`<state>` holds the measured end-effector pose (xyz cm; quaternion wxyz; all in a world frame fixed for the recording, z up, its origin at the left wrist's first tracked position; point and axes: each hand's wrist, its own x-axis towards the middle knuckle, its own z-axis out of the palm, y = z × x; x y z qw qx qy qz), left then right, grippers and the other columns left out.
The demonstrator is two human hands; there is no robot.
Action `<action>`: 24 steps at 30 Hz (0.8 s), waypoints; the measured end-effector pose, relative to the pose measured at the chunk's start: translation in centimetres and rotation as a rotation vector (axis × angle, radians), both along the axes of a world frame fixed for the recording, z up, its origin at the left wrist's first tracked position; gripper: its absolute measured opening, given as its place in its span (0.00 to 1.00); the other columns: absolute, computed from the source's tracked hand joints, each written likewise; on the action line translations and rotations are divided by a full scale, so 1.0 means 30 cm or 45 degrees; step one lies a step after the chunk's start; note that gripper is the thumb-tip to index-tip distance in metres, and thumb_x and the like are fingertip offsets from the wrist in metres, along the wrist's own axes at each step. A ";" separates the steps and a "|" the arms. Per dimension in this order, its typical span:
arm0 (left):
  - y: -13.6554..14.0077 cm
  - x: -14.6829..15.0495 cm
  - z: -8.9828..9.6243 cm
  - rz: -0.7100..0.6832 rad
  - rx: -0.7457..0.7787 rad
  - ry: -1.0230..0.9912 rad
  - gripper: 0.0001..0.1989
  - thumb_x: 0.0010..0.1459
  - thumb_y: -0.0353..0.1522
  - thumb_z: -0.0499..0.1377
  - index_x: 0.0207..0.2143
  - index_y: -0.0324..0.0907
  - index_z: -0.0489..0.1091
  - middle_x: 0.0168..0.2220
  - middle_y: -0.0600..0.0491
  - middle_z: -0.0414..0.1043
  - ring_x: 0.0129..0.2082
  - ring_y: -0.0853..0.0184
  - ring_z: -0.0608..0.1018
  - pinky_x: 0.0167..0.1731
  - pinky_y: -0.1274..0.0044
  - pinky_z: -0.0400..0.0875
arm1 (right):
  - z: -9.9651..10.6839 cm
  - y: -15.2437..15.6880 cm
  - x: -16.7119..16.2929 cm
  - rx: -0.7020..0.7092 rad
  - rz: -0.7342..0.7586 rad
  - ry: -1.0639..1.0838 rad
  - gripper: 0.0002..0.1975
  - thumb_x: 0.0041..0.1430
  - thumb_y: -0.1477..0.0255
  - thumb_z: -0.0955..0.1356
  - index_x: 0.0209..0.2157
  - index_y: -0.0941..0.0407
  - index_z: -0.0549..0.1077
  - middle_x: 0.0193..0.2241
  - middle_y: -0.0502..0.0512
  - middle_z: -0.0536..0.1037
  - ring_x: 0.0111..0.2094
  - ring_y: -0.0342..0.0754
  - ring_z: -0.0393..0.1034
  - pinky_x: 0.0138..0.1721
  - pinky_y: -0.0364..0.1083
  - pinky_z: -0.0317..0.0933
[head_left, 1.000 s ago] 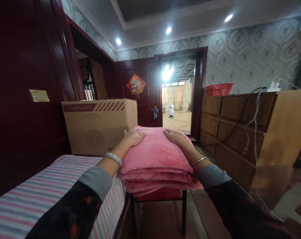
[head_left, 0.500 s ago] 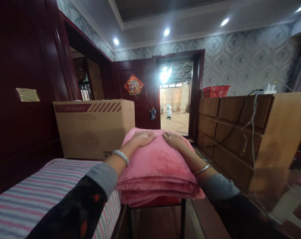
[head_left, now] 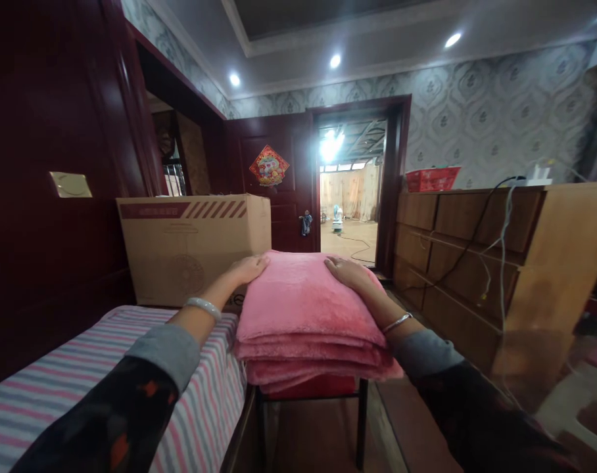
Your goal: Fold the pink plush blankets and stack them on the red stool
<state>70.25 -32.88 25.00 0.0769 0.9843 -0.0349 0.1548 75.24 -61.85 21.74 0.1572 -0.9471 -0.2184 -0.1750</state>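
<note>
A folded pink plush blanket (head_left: 308, 299), several layers thick, rests on a red-seated stool (head_left: 313, 387) with dark metal legs. My left hand (head_left: 250, 268) is at the blanket's far left edge, fingertips on the cloth and nothing grasped. On the upper right part of the blanket lies my right hand (head_left: 346, 272), its palm down and fingers stretched out. A pale bangle circles the left wrist and a silver one the right.
At left is a bed or bench with a striped cover (head_left: 106, 368), a large cardboard box (head_left: 194, 249) behind it. A wooden drawer cabinet (head_left: 471, 230) with hanging cables stands at right, bearing a red basket (head_left: 432, 179). Beyond is an open doorway (head_left: 350, 217).
My left hand has slid left from the blanket's top to its left edge. The right hand stays nearly in place on the blanket. The view has shifted slightly.
</note>
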 end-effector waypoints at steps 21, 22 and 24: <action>-0.442 -0.242 -0.115 -0.132 0.228 -0.169 0.38 0.64 0.55 0.46 0.69 0.45 0.52 0.71 0.39 0.48 0.70 0.44 0.52 0.65 0.45 0.42 | -0.030 -0.006 -0.109 -0.093 -0.022 -0.163 0.25 0.74 0.60 0.55 0.65 0.55 0.63 0.64 0.61 0.66 0.66 0.55 0.57 0.64 0.54 0.51; -0.417 -0.248 -0.120 -0.113 0.237 -0.170 0.39 0.64 0.56 0.46 0.70 0.44 0.52 0.71 0.38 0.48 0.70 0.43 0.52 0.65 0.45 0.42 | -0.034 -0.004 -0.106 -0.088 -0.039 -0.158 0.26 0.74 0.60 0.54 0.65 0.56 0.63 0.64 0.62 0.66 0.66 0.55 0.57 0.64 0.54 0.51; -0.361 -0.261 -0.122 -0.081 0.260 -0.172 0.40 0.63 0.57 0.46 0.70 0.43 0.52 0.71 0.37 0.49 0.70 0.43 0.52 0.66 0.47 0.42 | -0.036 -0.001 -0.099 -0.080 -0.043 -0.143 0.26 0.74 0.60 0.54 0.65 0.56 0.63 0.64 0.62 0.66 0.65 0.55 0.58 0.64 0.54 0.51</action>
